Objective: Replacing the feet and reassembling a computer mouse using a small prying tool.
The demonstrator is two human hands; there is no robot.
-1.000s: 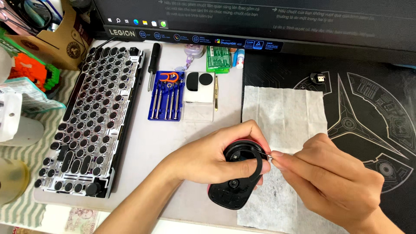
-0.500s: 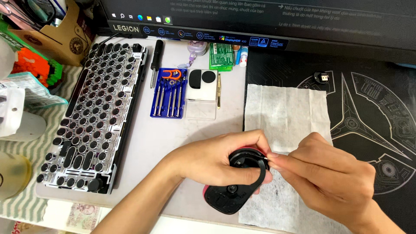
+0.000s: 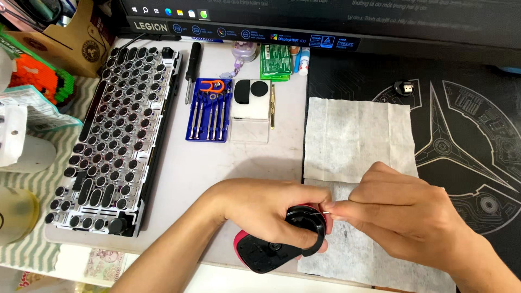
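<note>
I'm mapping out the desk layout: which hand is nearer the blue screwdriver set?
Left. The left hand grips the mouse below and a little right of the blue screwdriver set; the right hand is farther right, over the tissue.

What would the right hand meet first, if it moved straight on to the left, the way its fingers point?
Probably the black and red mouse held by the left hand; the right hand pinches a thin tool already at its edge.

keyboard (image 3: 116, 135): round black keycaps, lying far left on the worktop (image 3: 217, 168)
screwdriver set (image 3: 209, 110): blue tray, right of the keyboard
black screwdriver (image 3: 191, 70): loose, just beyond the tray
clear case (image 3: 251, 108): right of the tray, black pieces inside
tweezers (image 3: 272, 106): beside the case
black desk mat (image 3: 467, 125): right side
small USB dongle (image 3: 404, 87): far on the mat
</note>
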